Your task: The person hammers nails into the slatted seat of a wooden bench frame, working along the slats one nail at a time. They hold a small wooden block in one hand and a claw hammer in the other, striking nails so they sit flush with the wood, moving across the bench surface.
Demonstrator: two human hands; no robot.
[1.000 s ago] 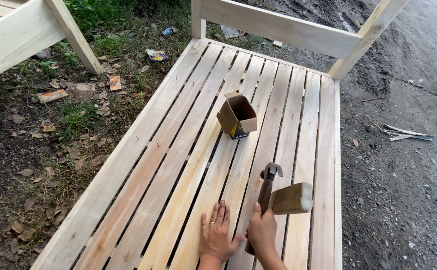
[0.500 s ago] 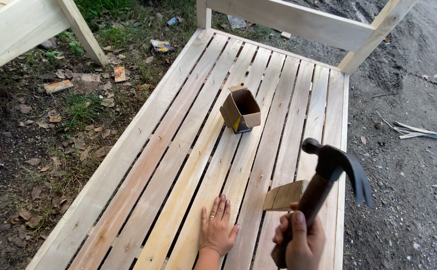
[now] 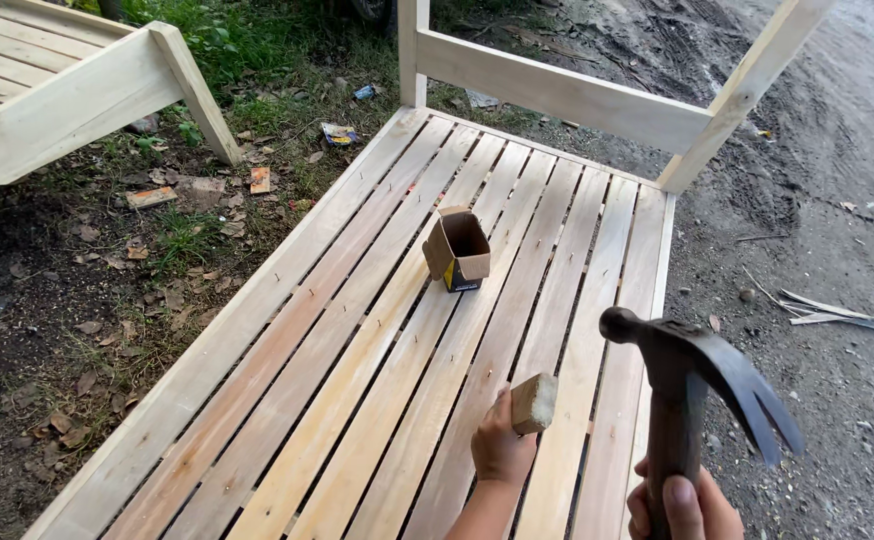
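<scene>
right hand gripping claw hammer by its handle, head up, raised over rt edge of slatted wooden bed frame. left hand closed on small wood block, resting on the slats just left of hammer. open cardboard box sits further up the slats. dirt, grass w/ wood scraps on left.

An outdoor carpentry yard: an unfinished slatted wooden frame on dirt ground beside littered grass.
</scene>
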